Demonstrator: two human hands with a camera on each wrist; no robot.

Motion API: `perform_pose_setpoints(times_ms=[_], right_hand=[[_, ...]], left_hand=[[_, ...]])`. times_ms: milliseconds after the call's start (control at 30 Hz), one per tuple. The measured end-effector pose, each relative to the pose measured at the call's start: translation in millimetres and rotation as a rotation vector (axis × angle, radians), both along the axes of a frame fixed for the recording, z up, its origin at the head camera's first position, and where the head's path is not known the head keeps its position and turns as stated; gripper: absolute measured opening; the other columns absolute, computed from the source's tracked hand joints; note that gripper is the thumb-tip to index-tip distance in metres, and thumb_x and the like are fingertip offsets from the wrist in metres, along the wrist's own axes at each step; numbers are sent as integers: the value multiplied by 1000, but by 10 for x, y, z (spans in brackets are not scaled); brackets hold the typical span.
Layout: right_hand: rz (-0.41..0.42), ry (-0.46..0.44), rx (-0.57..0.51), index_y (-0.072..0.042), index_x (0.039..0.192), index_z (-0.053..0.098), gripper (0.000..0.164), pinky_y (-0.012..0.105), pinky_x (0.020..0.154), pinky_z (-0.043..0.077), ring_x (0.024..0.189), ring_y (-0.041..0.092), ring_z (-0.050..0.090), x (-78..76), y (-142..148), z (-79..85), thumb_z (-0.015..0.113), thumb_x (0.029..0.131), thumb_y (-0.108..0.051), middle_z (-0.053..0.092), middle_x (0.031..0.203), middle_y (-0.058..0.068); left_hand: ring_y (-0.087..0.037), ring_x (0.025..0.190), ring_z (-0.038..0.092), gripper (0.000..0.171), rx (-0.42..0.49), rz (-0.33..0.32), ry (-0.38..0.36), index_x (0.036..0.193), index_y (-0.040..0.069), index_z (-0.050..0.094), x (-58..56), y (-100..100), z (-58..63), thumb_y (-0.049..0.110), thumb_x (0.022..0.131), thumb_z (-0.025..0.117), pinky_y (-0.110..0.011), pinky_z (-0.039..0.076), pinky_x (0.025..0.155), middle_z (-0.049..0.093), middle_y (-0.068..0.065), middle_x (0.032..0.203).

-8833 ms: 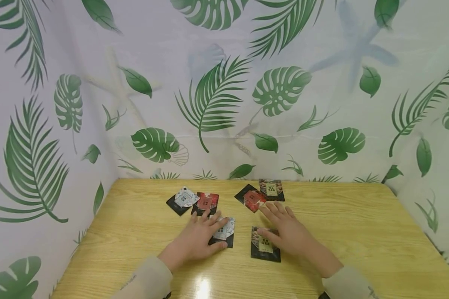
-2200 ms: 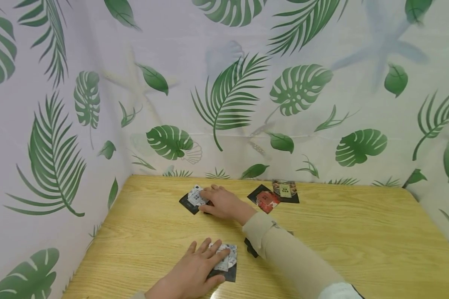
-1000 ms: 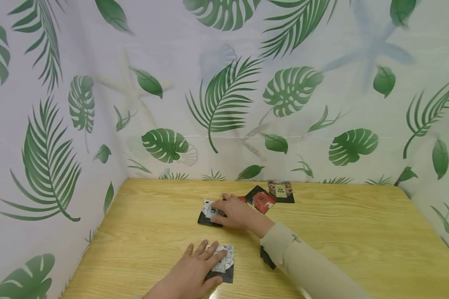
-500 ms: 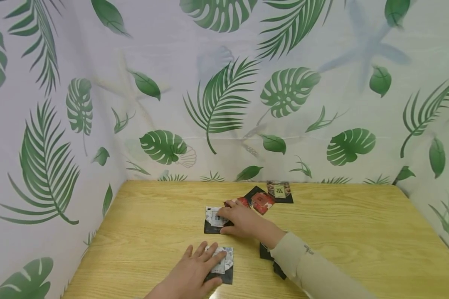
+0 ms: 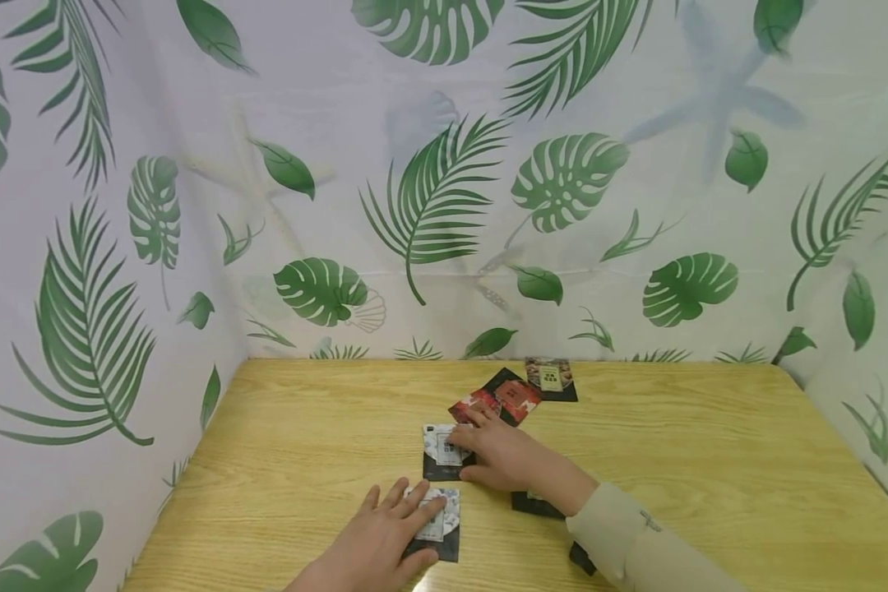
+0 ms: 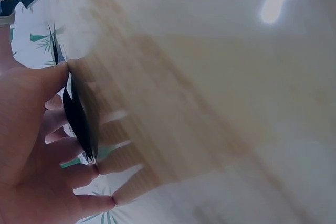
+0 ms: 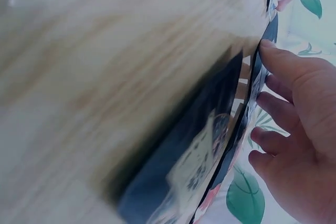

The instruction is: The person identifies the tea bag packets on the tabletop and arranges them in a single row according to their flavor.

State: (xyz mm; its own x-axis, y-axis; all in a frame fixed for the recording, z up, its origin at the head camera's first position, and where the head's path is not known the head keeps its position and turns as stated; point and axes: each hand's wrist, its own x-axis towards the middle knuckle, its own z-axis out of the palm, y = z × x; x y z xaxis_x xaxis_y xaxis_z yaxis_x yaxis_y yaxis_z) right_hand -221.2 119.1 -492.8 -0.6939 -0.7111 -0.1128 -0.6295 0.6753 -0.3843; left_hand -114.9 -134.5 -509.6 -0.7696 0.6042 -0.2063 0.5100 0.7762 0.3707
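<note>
Fingers spread, my left hand [image 5: 373,534] rests on a flat black-and-white packet [image 5: 450,552] near the front of the table. My right hand [image 5: 511,454] lies with its fingers on a second black-and-white packet [image 5: 438,467], just behind the first and apart from it. A red-and-black packet [image 5: 468,404] is partly under the right fingertips and overlaps another red-and-black packet [image 5: 516,395]. Beyond these lies a brown-and-black packet with a yellow label [image 5: 551,378]. Under the right wrist, another black packet [image 5: 534,503] is mostly hidden; the right wrist view shows its pale yellow label [image 7: 191,161].
All the packets lie on a wood-grain table [image 5: 303,444]. A leaf-patterned cloth [image 5: 444,205] stands along its back edge and sides. A small black object [image 5: 581,559] shows below the right sleeve.
My right hand has slid the second black-and-white packet from the back left rightward and nearer. One red packet has moved right against the other. My left hand's packet sits nearer than 8.8 seconds ago.
</note>
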Motion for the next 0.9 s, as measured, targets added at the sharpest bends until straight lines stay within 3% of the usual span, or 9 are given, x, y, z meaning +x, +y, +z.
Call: perform_pose_setpoints(times_ms=[200, 533, 900], right_hand=[[-6, 8, -24, -8, 150, 59, 55, 64, 121, 34, 158, 44, 32, 76, 138, -12, 73, 101, -26, 59, 154, 13], [-30, -13, -26, -9, 152, 57, 55, 67, 121, 33, 155, 48, 34, 160, 267, 16, 72, 102, -28, 58, 154, 16], [-45, -3, -30, -9, 152, 57, 56, 70, 122, 29, 155, 46, 36, 243, 411, -5, 72, 102, -31, 59, 154, 15]], left_hand=[[-45, 155, 37, 67, 0, -5, 16, 165, 28, 38, 8, 6, -3, 56, 106, 54, -72, 38, 115, 38, -12, 170], [-46, 155, 37, 66, 9, -4, 20, 165, 28, 39, 8, 5, -1, 56, 107, 53, -73, 37, 115, 38, -13, 170], [-46, 156, 35, 66, 6, 2, -25, 165, 28, 39, -7, 10, -10, 56, 107, 53, -74, 36, 115, 37, -12, 171]])
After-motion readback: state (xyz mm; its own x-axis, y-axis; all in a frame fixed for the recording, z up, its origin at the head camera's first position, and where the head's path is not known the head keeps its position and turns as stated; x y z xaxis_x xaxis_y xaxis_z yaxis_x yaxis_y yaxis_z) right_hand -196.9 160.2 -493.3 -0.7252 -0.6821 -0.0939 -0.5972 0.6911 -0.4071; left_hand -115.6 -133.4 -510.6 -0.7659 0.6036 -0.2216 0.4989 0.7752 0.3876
